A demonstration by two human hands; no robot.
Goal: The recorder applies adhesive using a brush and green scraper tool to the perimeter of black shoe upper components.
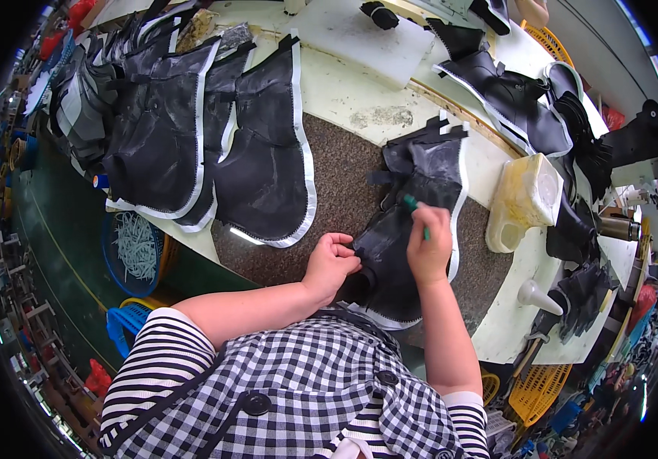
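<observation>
A black shoe upper (390,264) with a white edge strip lies in front of me on the dark speckled work mat (336,168). At its left edge my left hand (333,264) is closed, fingers pinching the black material. My right hand (430,243) is closed around a slim green tool (411,203), held over the middle of the upper. What kind of tool it is does not show clearly. Left of my hands, another black upper (264,153) with a white edge lies partly on the mat.
More black uppers (156,138) lie overlapped at the left. A yellowed white plastic container (524,199) stands at the right, near a small white funnel-like piece (539,297). Further uppers (509,99) lie at the far right. A blue-rimmed basket (133,291) holds pale strips below the table.
</observation>
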